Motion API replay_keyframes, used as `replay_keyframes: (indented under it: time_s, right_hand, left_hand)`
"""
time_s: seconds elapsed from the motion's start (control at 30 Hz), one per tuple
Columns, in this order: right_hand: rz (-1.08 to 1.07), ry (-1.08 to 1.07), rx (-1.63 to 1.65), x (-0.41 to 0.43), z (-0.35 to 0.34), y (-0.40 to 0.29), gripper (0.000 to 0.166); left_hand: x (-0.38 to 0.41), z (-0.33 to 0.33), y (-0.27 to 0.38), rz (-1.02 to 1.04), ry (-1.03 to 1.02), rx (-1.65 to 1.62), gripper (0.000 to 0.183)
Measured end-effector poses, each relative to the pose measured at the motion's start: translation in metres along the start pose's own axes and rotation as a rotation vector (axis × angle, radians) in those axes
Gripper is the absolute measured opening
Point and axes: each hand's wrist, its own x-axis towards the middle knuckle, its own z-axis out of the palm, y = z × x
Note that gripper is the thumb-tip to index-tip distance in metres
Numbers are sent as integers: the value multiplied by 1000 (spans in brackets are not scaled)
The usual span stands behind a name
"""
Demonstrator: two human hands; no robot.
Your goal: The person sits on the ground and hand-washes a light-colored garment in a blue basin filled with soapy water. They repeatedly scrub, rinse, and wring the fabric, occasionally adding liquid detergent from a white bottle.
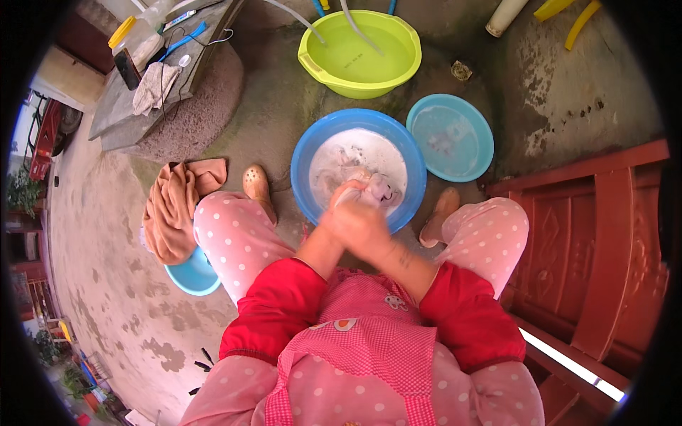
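Note:
Over the near side of a blue plastic basin (302, 175), my left hand (341, 197) and my right hand (362, 226) are pressed together, both gripping a wet, pale cloth (381, 189). White soapy suds (362, 141) fill the basin, and part of the cloth lies bunched in them. Blur over my right hand hides the exact finger positions. Some of the cloth is hidden under my hands.
A lime-green tub (367, 91) with hoses and water stands beyond; a light-blue basin (487, 146) of cloudy water sits at right. A brown cloth (173, 213) drapes over another blue basin (193, 274) at left. A stone slab (120, 125) and red wooden door (602, 255) flank me.

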Motion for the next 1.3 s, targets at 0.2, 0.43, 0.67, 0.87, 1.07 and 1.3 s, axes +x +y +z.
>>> replay_keyframes:
  time_s: [0.2, 0.43, 0.67, 0.87, 1.07, 1.3]
  right_hand:
    - [396, 358, 249, 28, 14, 72, 11]
    - [525, 302, 261, 42, 3, 108, 20]
    - [41, 436, 74, 16, 38, 38, 20]
    - [606, 328, 175, 31, 5, 117, 30]
    - [660, 387, 646, 12, 20, 100, 32]
    - [-13, 385, -5, 24, -9, 59, 14]
  left_hand:
    - [2, 36, -15, 215, 271, 4, 29]
    - [7, 40, -22, 397, 547, 3, 28]
    - [3, -26, -3, 423, -76, -48, 22]
    - [14, 35, -21, 610, 609, 246, 28]
    - [6, 44, -27, 393, 320, 226, 51]
    - [-15, 58, -21, 133, 464, 78, 72]
